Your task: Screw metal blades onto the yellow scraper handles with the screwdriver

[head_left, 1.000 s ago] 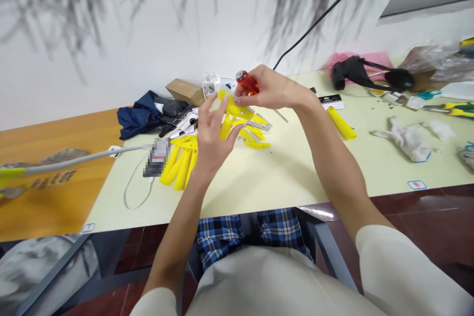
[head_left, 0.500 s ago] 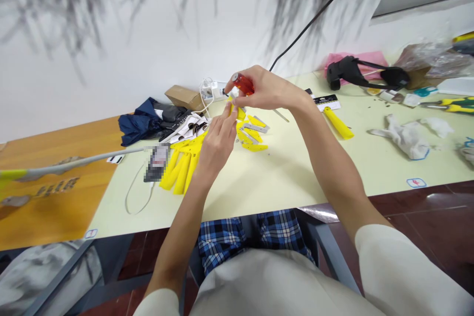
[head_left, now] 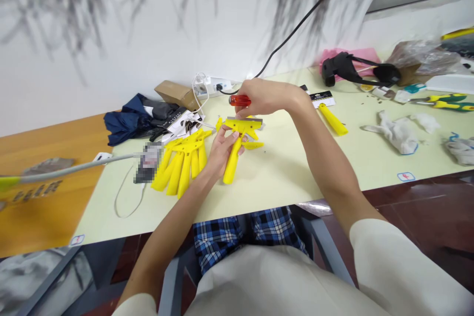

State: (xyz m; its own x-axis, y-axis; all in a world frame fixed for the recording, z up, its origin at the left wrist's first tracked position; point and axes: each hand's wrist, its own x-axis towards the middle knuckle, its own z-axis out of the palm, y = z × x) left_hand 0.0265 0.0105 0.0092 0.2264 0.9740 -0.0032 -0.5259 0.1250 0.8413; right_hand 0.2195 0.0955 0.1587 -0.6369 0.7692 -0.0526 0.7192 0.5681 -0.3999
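My left hand (head_left: 219,150) grips a yellow scraper (head_left: 232,160) near its neck; its handle points toward me and a metal blade lies along its head. Just above that head, my right hand (head_left: 255,96) is closed round a red screwdriver handle (head_left: 240,100), whose shaft is hidden. Several yellow scrapers (head_left: 184,168) lie fanned out on the table left of my left hand. Behind the held scraper are loose yellow pieces (head_left: 253,145), partly covered by it.
On the pale table (head_left: 274,177), a yellow handle (head_left: 333,119), white gloves (head_left: 398,133) and pliers (head_left: 440,100) lie to the right. A cardboard box (head_left: 178,95), power strip (head_left: 213,86) and dark blue cloth (head_left: 128,118) stand at the back left.
The held scraper has turned, so its handle and blade now show. My left hand has moved down and wraps its neck. The screwdriver is tilted more sideways, and the view has shifted slightly.
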